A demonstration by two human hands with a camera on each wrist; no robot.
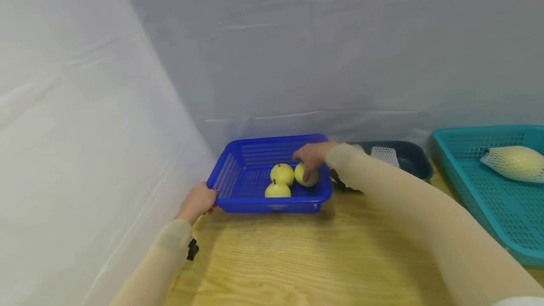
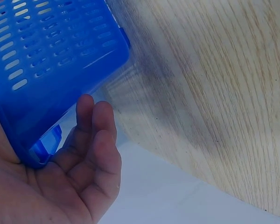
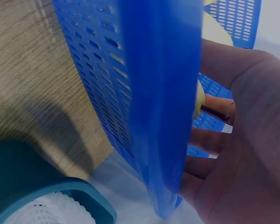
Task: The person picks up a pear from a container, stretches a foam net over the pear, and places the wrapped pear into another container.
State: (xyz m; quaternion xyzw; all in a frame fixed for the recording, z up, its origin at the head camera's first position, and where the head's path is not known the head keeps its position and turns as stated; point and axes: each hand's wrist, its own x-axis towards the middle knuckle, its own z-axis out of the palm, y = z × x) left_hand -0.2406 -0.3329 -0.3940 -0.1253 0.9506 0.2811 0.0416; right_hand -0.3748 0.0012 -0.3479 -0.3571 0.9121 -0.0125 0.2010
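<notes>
A blue slotted plastic basket (image 1: pixel 272 200) stands on the wooden table with three round yellow pears in it. My left hand (image 1: pixel 198 202) grips the rim at the basket's front left corner; in the left wrist view its fingers curl up beneath the rim. Over the right wall reaches my right hand (image 1: pixel 312 155), holding the rightmost pear (image 1: pixel 313 179) from above. Beside that one lie another pear (image 1: pixel 282 174) and a front pear (image 1: pixel 277 190), partly hidden by the front rim. The right wrist view shows the held pear's stem (image 3: pixel 214 112) near the fingers.
Right of the basket stands a small dark teal bin (image 1: pixel 412 157) holding white foam netting (image 1: pixel 385 156). Farther right, a large turquoise basket (image 1: pixel 467 202) holds a pear in a foam net (image 1: pixel 516 163). White sheeting (image 1: pixel 297 60) rises behind and at the left.
</notes>
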